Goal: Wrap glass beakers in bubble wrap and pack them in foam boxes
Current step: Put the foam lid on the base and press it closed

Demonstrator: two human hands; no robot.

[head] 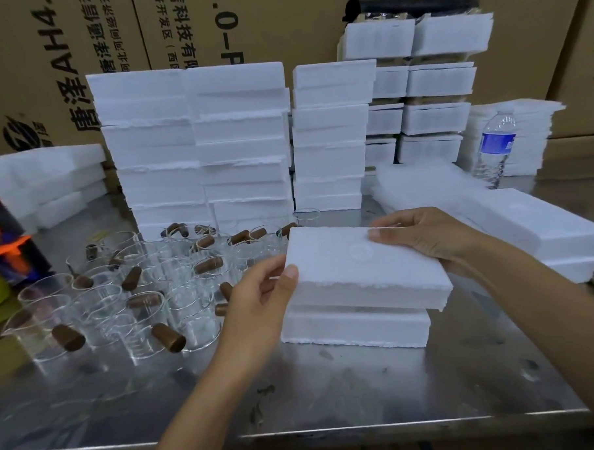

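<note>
A white foam lid is held tilted just above a white foam box base on the steel table. My left hand pinches the lid's left edge, thumb on top. My right hand grips its far right corner. Several clear glass beakers with brown handles stand crowded on the table's left side. A sheet pile of bubble wrap lies behind the lid to the right.
Tall stacks of white foam boxes stand at the back, with more to the right. Two foam boxes sit stacked at the right edge. A water bottle stands back right. Orange and green objects lie far left. Cardboard cartons form the wall.
</note>
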